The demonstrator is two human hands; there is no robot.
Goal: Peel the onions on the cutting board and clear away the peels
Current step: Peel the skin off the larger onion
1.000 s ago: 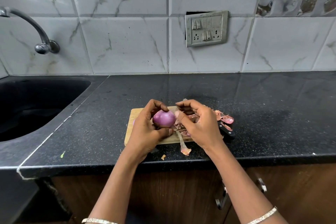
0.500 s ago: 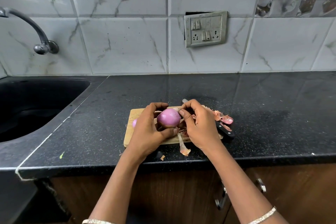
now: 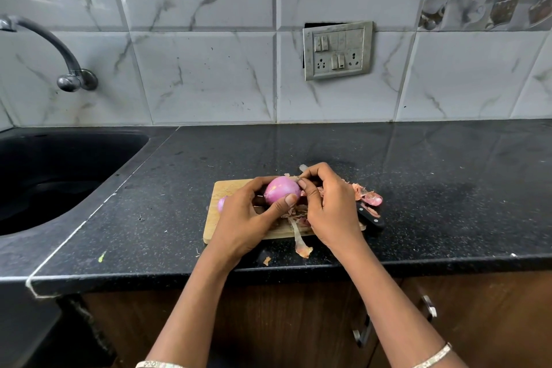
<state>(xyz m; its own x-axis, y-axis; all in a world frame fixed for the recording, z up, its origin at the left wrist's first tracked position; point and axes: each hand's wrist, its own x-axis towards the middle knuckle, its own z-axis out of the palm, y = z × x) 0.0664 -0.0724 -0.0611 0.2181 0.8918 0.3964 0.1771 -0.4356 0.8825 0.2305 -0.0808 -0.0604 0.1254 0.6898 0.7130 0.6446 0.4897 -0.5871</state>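
Observation:
My left hand (image 3: 248, 218) grips a pink, mostly peeled onion (image 3: 280, 188) above the small wooden cutting board (image 3: 227, 188). My right hand (image 3: 328, 209) pinches a thin strip of skin at the onion's right end. A second onion (image 3: 221, 203) peeks out at the board's left edge, mostly hidden behind my left hand. Loose onion peels (image 3: 367, 196) lie on the board's right side and spill onto the counter. One long peel (image 3: 300, 243) hangs over the board's front edge.
A black-handled knife (image 3: 370, 216) lies at the board's right edge, its blade mostly hidden under my right hand. The black granite counter (image 3: 448, 188) stretches right. A dark sink (image 3: 59, 176) and tap (image 3: 68, 69) stand at left. Small peel bits (image 3: 266, 260) lie near the counter's front edge.
My left hand has turned the onion and lifted it slightly. My right hand has moved from the peel pile to the onion's right end and now pinches skin there.

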